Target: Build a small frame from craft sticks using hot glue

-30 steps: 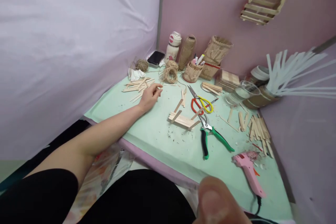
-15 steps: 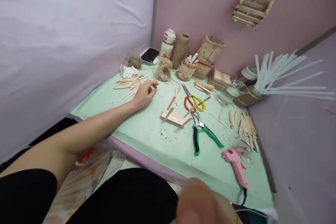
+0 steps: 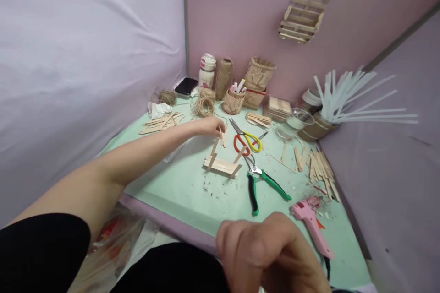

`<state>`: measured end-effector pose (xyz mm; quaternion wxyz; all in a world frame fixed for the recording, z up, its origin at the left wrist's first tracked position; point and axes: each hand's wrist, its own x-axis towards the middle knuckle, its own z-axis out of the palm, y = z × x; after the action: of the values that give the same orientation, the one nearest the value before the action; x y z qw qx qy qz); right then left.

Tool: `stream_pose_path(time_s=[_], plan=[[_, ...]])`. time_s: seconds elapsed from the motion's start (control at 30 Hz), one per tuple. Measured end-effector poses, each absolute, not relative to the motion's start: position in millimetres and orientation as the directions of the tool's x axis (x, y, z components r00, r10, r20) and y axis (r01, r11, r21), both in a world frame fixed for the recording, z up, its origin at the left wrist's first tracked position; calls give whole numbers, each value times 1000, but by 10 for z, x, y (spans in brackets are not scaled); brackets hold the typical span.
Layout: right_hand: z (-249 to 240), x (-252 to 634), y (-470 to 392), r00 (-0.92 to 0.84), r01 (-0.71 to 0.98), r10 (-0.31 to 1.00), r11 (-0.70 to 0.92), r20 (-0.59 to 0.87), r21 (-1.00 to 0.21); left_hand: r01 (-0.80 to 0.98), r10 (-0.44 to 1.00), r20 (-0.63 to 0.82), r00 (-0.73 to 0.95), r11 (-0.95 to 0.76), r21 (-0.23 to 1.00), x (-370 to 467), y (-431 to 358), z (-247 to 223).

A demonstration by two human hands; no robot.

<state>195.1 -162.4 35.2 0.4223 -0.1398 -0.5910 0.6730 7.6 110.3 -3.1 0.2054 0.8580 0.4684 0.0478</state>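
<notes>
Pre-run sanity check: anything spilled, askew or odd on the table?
Yes, untidy: dark crumbs are scattered near the small stick frame; the pink glue gun lies on its side, front end among loose scraps. The scissors and green-handled pruners lie open, blades exposed. No liquid spill visible.

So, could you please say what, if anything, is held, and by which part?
The left hand is at the short sticks, grip unclear; the right hand shows nothing held.

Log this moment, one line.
left hand: fingers at small sticks | right hand: curled in foreground | stick frame: on table
</notes>
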Motion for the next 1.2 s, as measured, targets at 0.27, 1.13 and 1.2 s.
stream_pose_path(time_s=[0.27,1.13,1.2], plan=[[298,2360,-1271,-305,-409,845,300,439,-862,640,642,-123,757,-691,336,209,1367,-216],[761,2098,-159,-382,696,592,689,710,-200,629,683,283,674,-731,265,-100,317,1128],[759,1991,-80,-462,718,592,687,661,-113,635,692,293,660,-722,275,-98,251,1146]])
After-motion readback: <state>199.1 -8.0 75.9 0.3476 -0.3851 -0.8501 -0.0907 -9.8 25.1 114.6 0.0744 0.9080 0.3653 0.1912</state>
